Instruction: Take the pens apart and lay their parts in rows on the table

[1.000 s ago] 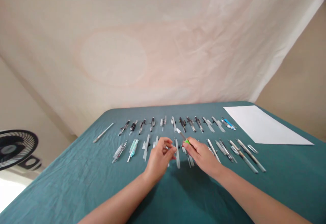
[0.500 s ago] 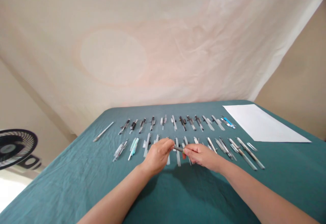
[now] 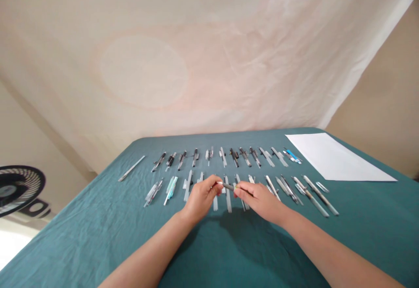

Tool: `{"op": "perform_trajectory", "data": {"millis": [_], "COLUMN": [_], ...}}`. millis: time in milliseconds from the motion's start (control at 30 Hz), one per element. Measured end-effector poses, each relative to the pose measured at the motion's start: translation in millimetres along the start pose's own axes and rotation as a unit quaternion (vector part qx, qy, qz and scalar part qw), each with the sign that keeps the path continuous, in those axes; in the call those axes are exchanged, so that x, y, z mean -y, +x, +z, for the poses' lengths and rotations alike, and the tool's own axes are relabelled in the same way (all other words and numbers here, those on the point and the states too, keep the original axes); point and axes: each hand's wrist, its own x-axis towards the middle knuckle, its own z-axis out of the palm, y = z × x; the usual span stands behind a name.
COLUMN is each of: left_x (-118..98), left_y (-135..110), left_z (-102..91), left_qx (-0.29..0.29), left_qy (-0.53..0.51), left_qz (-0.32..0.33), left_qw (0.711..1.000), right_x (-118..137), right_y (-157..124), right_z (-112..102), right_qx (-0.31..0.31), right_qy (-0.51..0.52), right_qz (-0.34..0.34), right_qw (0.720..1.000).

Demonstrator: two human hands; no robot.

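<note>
A grey pen point(image 3: 228, 186) with a whitish left end is held level above the table between both hands. My left hand point(image 3: 202, 197) is closed, its thumb and fingertips pinching the pen's left end. On the other end, my right hand point(image 3: 258, 199) is closed too, with a small spot of green at its fingertips. Below the hands lie pen parts from the near row, among them a clear barrel point(image 3: 228, 201); some are partly covered by the hands. Teal pen parts point(image 3: 171, 188) lie left of my left hand.
A far row of taken-apart pens, including a black one point(image 3: 234, 157), crosses the green-covered table point(image 3: 98, 235). White paper point(image 3: 340, 157) lies at the back right. A lone long pen point(image 3: 131, 168) rests at the left, and a black fan point(image 3: 19, 190) stands beyond the table edge.
The hands and pen have shifted slightly left. More of the grey pen, with its whitish end, now shows between the fingers.
</note>
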Motion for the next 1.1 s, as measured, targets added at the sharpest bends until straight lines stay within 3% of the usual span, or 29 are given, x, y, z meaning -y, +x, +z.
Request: {"op": "perform_trajectory", "data": {"millis": [133, 300, 533, 800, 1000, 1100], "left_x": [0.1, 2.7, 4.4, 6.7, 5.7, 4.3], "left_y": [-1.7, -1.1, 0.9, -1.4, -0.4, -0.4], "left_z": [-1.5, -1.4, -5.2, -3.1, -4.3, -4.3], "left_qx": [-0.01, 0.009, -0.007, 0.002, -0.01, -0.003], "left_qy": [0.037, 0.085, -0.038, 0.041, -0.031, -0.019], "left_qz": [0.022, -0.006, -0.003, -0.028, -0.001, -0.011], "left_qw": [0.999, 0.996, 0.999, 0.999, 0.999, 1.0], "right_x": [-0.2, -0.4, -4.4, -4.9, -5.5, -5.3], "right_y": [0.6, 1.0, 2.6, 3.6, 2.8, 2.8], "right_z": [-4.0, 0.4, 3.0, 7.0, 7.5, 7.9], "right_qx": [0.039, 0.006, -0.026, -0.071, -0.088, -0.085], "right_qy": [0.044, 0.006, 0.009, -0.003, -0.009, -0.009], "right_qz": [-0.006, -0.024, -0.002, -0.036, -0.024, -0.03], "right_qw": [0.998, 1.0, 1.0, 0.997, 0.996, 0.996]}}
